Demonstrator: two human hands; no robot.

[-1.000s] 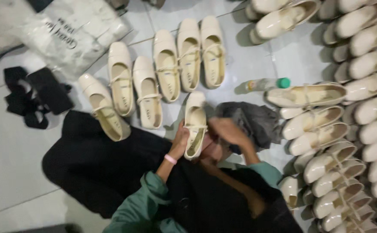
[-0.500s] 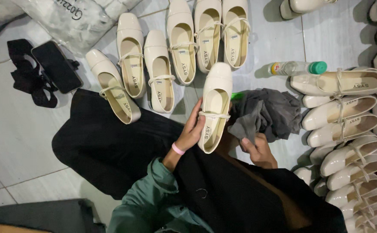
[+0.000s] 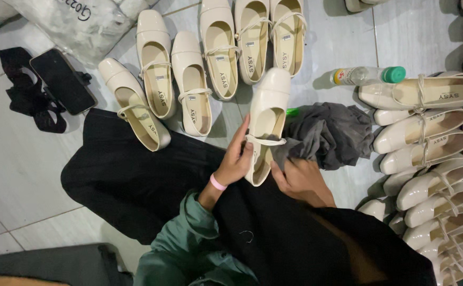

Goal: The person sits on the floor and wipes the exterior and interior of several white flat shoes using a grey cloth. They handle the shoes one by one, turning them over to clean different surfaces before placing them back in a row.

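My left hand (image 3: pixel 235 160), with a pink band at the wrist, holds a cream strap shoe (image 3: pixel 267 114) by its side, toe pointing away from me. My right hand (image 3: pixel 301 179) grips the edge of a dark grey cloth (image 3: pixel 331 133) and presses it against the shoe's heel end. The cloth bunches out to the right on the floor. Both hands work above my lap, which is covered in black fabric (image 3: pixel 136 175).
Several cream shoes (image 3: pixel 189 79) lie in a row ahead on the tiled floor. Several more (image 3: pixel 427 153) are stacked along the right. A plastic bottle with a green cap (image 3: pixel 366 75) lies near them. A black phone (image 3: pixel 62 80) rests on black straps at left, below a white plastic bag (image 3: pixel 78 21).
The view has shifted and drawn closer. The shoe stays in my left hand, and my right hand has moved up with the cloth to the shoe's heel.
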